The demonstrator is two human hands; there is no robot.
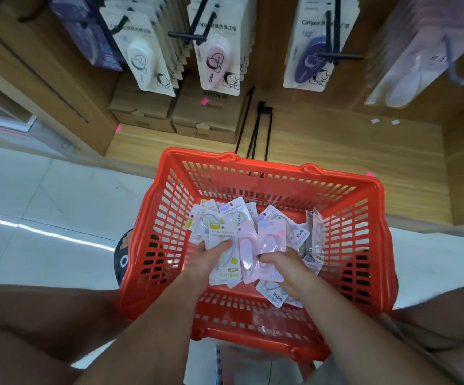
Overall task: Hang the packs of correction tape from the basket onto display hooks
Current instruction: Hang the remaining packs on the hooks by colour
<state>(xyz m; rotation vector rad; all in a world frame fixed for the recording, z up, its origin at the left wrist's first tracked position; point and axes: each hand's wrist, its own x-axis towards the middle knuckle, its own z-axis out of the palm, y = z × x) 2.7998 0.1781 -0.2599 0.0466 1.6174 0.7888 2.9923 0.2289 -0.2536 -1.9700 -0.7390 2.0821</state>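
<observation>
Two bare forearms reach down from the near edge into an orange basket (167, 218) that stands on the pale floor (31, 190) in front of a wooden display shelf (336, 145). The left hand (207, 258) lies on a yellow-marked pack (225, 269), its fingers fairly straight and pressed flat on the pack's face, thumb toward the basket's left wall. The right hand (282, 262) is curled over the lower end of a pink pack (271, 243), its fingers bent round the pack's edge; how firm the grip is cannot be told.

The packs of correction tape (235, 215) lie in a loose, overlapping heap on the basket's bottom, mostly toward its far and right sides. One pack (317, 232) stands on edge against the right wall. Another (273, 294) lies flat near the near edge, just under the right wrist.

Above the basket, black display hooks (187, 36) stick out from the back wall. They carry rows of carded correction tapes: white (142, 62), pink (217, 62) and purple (311, 59). Two cardboard boxes (203, 118) sit on the shelf at its back left, below the hanging cards.
</observation>
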